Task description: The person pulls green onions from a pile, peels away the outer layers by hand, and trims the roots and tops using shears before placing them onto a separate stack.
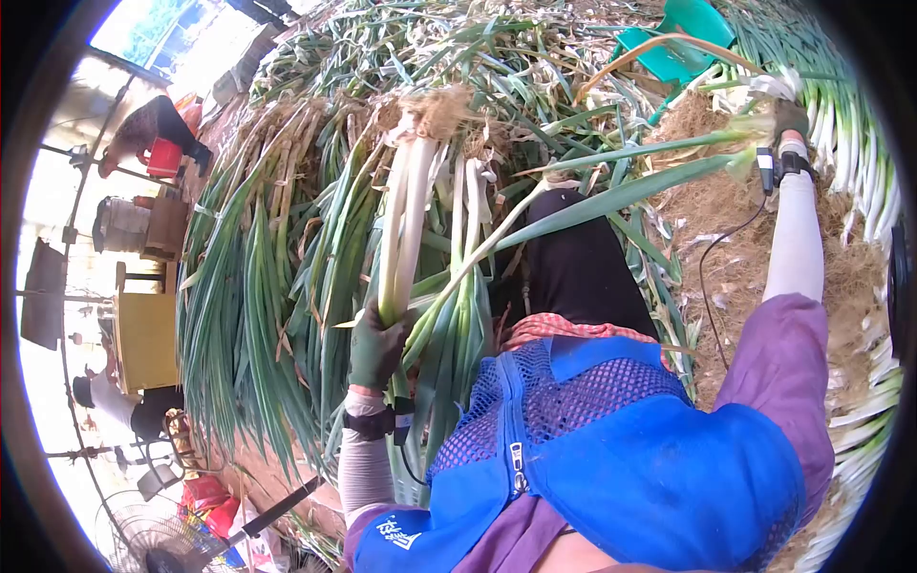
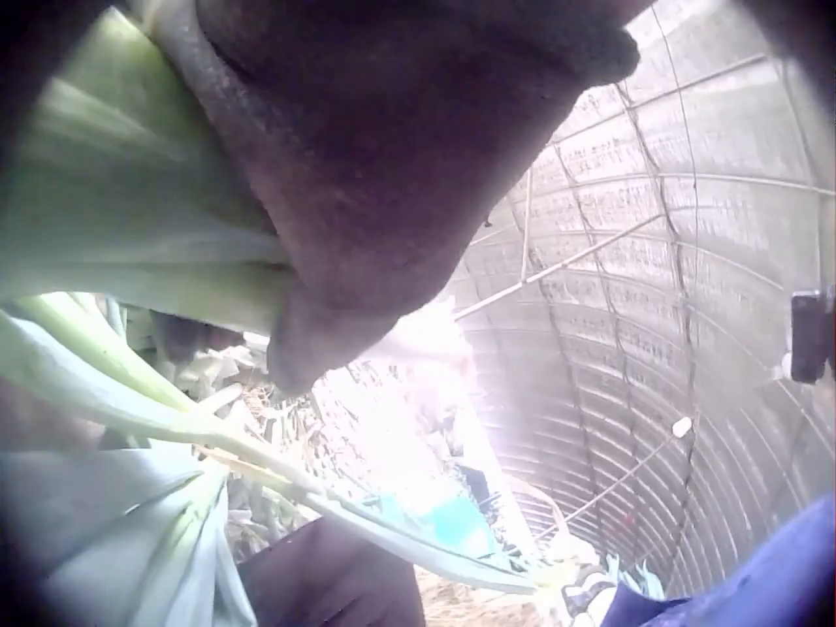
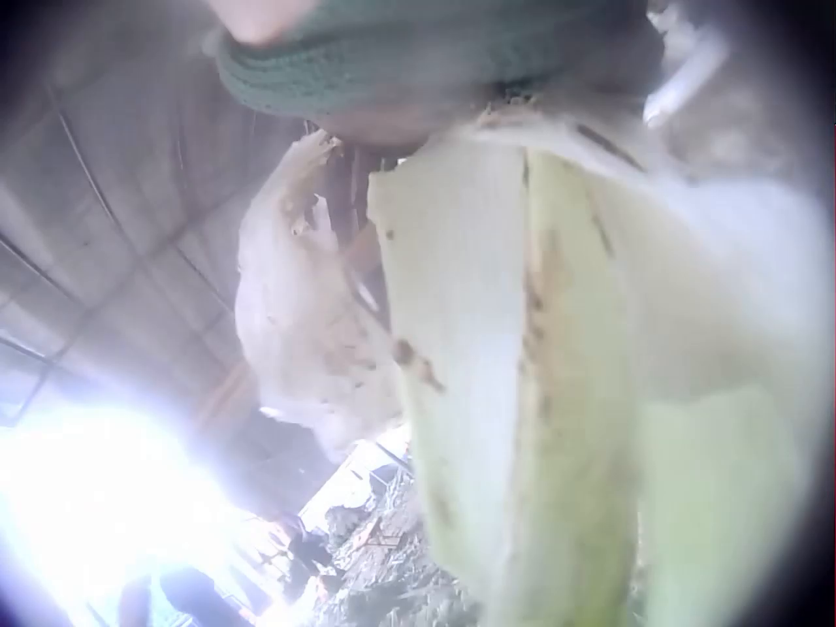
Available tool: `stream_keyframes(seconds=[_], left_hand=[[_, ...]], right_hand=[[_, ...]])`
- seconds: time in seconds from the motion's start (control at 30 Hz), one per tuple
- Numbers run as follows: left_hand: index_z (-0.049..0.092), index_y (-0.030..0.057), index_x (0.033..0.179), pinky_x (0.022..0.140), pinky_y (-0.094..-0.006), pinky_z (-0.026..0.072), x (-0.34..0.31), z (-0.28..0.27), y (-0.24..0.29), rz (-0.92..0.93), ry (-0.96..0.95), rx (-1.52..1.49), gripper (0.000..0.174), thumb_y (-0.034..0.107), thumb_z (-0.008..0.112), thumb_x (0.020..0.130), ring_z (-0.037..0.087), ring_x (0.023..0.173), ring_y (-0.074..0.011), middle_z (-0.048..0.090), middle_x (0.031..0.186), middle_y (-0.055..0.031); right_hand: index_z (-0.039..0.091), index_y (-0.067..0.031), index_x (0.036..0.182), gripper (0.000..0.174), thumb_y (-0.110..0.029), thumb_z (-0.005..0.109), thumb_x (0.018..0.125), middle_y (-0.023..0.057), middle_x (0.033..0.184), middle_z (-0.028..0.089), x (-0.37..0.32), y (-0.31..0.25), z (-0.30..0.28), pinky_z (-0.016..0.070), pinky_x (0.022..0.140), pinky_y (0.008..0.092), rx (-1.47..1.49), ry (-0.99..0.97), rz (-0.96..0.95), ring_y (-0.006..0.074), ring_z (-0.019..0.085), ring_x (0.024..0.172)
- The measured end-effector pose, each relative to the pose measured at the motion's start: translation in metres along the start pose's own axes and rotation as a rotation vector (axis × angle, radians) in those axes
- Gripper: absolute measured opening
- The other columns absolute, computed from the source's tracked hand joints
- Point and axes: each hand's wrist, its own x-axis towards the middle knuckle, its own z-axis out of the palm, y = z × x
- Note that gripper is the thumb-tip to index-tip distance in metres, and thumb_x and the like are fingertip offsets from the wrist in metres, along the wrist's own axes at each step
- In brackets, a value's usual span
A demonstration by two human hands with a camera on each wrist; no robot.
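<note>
Loose green leaves cover the far ground, and a pile of white stalks lies at the right. The left hand grasps thick onion stalks, roots pointing to the far side, beside other unpeeled onions. Well to the right, the right hand grasps long outer leaves. I judge this step is the stripping; next move calls for releasing the waste, while the left grip remains firm. Only the left wrist view shows the ribbed roof; the right wrist view reveals brown marks.
</note>
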Motion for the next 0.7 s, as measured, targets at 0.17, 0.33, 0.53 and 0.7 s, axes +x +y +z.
stream_keyframes(seconds=[0.17, 0.33, 0.53, 0.7], left_hand=[[0.06, 0.0023, 0.117, 0.077, -0.0275, 0.0509, 0.004, 0.032, 0.02, 0.039, 0.083, 0.165, 0.037, 0.012, 0.074, 0.084, 0.063, 0.086, -0.01, 0.069, 0.099, -0.0043], [0.063, 0.0094, 0.111, 0.07, -0.0369, 0.0522, 0.001, 0.05, 0.002, 0.174, 0.143, 0.416, 0.036, 0.026, 0.074, 0.081, 0.07, 0.077, -0.0256, 0.071, 0.086, -0.012], [0.063, 0.0098, 0.115, 0.071, -0.0365, 0.0521, -0.009, 0.06, 0.012, 0.201, 0.176, 0.314, 0.037, 0.025, 0.073, 0.083, 0.07, 0.079, -0.0258, 0.071, 0.09, -0.0135], [0.062, 0.0055, 0.113, 0.071, -0.0286, 0.0512, -0.011, 0.056, 0.011, 0.146, 0.132, 0.189, 0.031, 0.016, 0.072, 0.085, 0.065, 0.08, -0.0132, 0.069, 0.092, -0.0057]], right_hand=[[0.061, -0.0059, 0.119, 0.032, -0.025, 0.054, 0.094, 0.0131, 0.106, 0.068, -0.064, -0.193, -0.094, 0.0544, 0.084, 0.0354, 0.939, 0.078, -0.25, 0.0258, 0.067, 0.098], [0.06, -0.0037, 0.114, 0.031, -0.027, 0.048, 0.099, 0.0146, 0.091, 0.068, -0.169, -0.401, -0.212, 0.0536, 0.08, 0.0369, 1.189, -0.046, -0.679, 0.0263, 0.068, 0.084], [0.06, -0.0073, 0.11, 0.033, -0.011, 0.066, 0.078, 0.0165, 0.086, 0.066, -0.211, -0.473, -0.248, 0.053, 0.073, 0.045, 0.765, -0.09, -0.958, 0.0323, 0.068, 0.083], [0.062, -0.0111, 0.092, 0.021, -0.025, 0.067, 0.077, 0.0098, 0.08, 0.066, -0.158, -0.442, -0.209, 0.0533, 0.063, 0.0387, 0.542, 0.017, -0.462, 0.0283, 0.066, 0.073]])
